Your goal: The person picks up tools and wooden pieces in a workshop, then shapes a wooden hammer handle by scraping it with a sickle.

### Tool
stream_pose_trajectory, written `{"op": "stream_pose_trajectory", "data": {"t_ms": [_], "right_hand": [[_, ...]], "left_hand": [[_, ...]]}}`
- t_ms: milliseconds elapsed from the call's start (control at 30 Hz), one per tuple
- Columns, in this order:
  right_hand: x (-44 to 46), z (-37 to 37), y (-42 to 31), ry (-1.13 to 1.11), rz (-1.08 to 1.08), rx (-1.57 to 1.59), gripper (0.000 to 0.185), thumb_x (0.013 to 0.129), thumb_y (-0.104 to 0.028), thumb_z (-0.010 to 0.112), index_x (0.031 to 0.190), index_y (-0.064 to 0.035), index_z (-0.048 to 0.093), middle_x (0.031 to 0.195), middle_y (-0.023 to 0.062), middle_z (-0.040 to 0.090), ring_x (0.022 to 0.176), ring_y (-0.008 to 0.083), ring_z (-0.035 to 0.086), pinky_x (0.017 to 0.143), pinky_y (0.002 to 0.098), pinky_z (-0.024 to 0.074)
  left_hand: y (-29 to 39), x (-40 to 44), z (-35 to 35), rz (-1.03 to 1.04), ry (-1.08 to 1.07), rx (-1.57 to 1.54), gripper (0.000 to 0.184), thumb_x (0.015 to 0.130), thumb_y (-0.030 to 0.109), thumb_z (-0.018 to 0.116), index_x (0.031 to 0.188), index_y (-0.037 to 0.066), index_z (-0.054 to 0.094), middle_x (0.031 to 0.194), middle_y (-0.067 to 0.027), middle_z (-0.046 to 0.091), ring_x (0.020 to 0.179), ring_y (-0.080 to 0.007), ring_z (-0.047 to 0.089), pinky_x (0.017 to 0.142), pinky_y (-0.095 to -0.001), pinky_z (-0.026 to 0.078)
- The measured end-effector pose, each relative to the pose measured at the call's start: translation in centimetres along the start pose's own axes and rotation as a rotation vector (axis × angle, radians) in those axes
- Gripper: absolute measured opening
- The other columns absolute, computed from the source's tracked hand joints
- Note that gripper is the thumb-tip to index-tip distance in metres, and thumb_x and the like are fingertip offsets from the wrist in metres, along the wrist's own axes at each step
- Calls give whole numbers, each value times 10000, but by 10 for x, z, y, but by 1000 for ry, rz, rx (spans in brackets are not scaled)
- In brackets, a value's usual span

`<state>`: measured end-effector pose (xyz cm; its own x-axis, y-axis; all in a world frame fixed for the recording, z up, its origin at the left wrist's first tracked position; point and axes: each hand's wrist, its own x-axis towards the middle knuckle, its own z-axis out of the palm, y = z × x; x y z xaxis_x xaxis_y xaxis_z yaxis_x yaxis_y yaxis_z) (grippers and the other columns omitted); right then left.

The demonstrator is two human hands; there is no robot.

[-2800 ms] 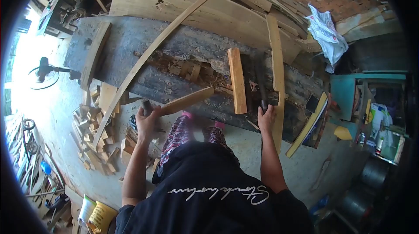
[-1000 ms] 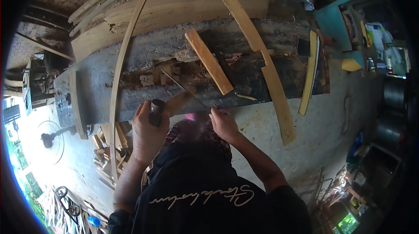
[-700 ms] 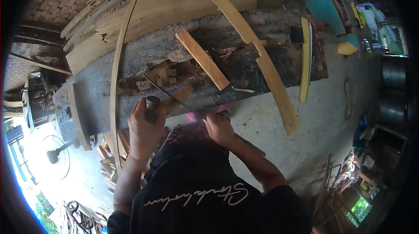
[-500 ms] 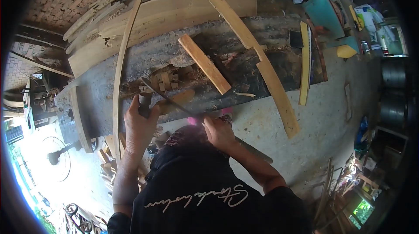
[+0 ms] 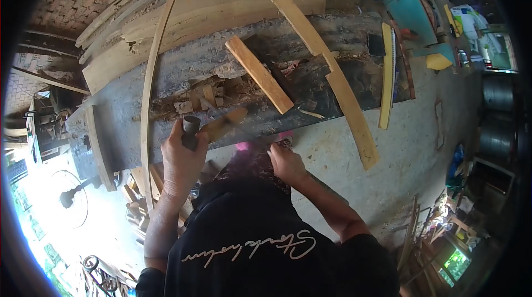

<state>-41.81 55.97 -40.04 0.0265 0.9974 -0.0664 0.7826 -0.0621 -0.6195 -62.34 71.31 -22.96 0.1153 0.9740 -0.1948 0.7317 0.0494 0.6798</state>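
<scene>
My left hand [image 5: 184,155] is wrapped round a dark cylinder [image 5: 190,125] with an open round end. Beside it, a short wooden piece [image 5: 224,124] with a rounded tip points out over the dark slab [image 5: 127,130]; its near end is at my left hand. My right hand [image 5: 285,164] is closed on a long thin dark tool [image 5: 235,124], blurred, which slants up and left across the wooden piece. Its other end is hidden by my right hand and forearm. A thick orange-brown wooden block [image 5: 259,75] lies on the slab.
A long thin strip [image 5: 149,83] and a notched board [image 5: 346,103] cross the slab. At its right lies a yellow strip [image 5: 386,80]. Planks [image 5: 221,11] are stacked behind. Offcuts [image 5: 136,202] lie on the floor at left, near a fan [image 5: 67,197].
Since the earliest frame the view has turned, and my right hand has moved from the slab's right side toward my left hand. Lately the thin tool has shifted back and forth over the wooden piece.
</scene>
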Motion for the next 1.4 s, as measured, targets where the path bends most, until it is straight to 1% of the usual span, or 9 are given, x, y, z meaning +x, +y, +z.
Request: {"op": "stream_pose_trajectory", "data": {"t_ms": [133,233,433,700,767,867,1100,1200,1400], "right_hand": [[6,17,37,-77,196,-58,80,927,-128,522,930,-69,468,716,159,620,677,353,645,587,479,499],[7,6,15,30,-17,11,97,944,-155,509,953,-67,470,711,162,621,650,367,643,573,477,508],[10,29,31,-88,157,-6,132,946,-157,531,926,-49,459,746,175,609,705,377,625,606,469,486],[8,20,16,34,15,49,117,947,-172,515,949,-62,474,719,170,619,660,368,639,574,472,501],[9,28,29,10,59,52,128,949,-166,526,922,-51,475,723,182,612,688,376,629,599,474,482],[15,32,40,-91,247,27,128,955,-186,511,964,-60,490,708,179,608,682,385,630,603,502,479],[3,40,38,-8,103,19,144,962,-193,508,972,-52,479,699,189,609,678,390,636,594,499,479],[13,44,47,-90,287,48,148,968,-195,504,953,-51,473,692,183,600,676,382,634,595,492,480],[17,12,6,11,180,49,155,973,-204,503,938,-56,471,682,177,592,667,373,631,570,465,483]], "left_hand": [[0,0,3,51,11,21,373,792,168,684,1055,-76,581,796,-238,667,779,-374,689,683,-398,529],[4,0,4,32,15,34,383,792,166,684,1064,-83,580,805,-239,669,793,-367,692,695,-398,530],[5,0,4,-21,9,13,389,788,159,692,1074,-79,581,809,-225,673,775,-325,697,696,-370,531],[9,-1,5,-29,33,17,368,791,151,697,1079,-51,587,781,-198,670,735,-284,692,669,-348,527],[8,-1,4,-51,-3,32,300,826,194,700,1042,2,616,840,-116,714,743,-173,692,671,-305,526],[10,-1,7,18,24,33,352,795,147,693,1064,-54,583,772,-195,667,715,-276,687,649,-359,517],[18,-2,10,26,6,46,351,799,151,690,1069,-47,583,783,-186,672,714,-268,685,656,-357,518],[16,0,11,33,38,21,328,802,150,692,1042,-42,578,800,-191,674,705,-262,679,679,-356,521],[21,8,6,-221,-125,-439,277,878,164,657,1073,14,530,817,-63,623,589,-140,600,470,-263,502]]}}
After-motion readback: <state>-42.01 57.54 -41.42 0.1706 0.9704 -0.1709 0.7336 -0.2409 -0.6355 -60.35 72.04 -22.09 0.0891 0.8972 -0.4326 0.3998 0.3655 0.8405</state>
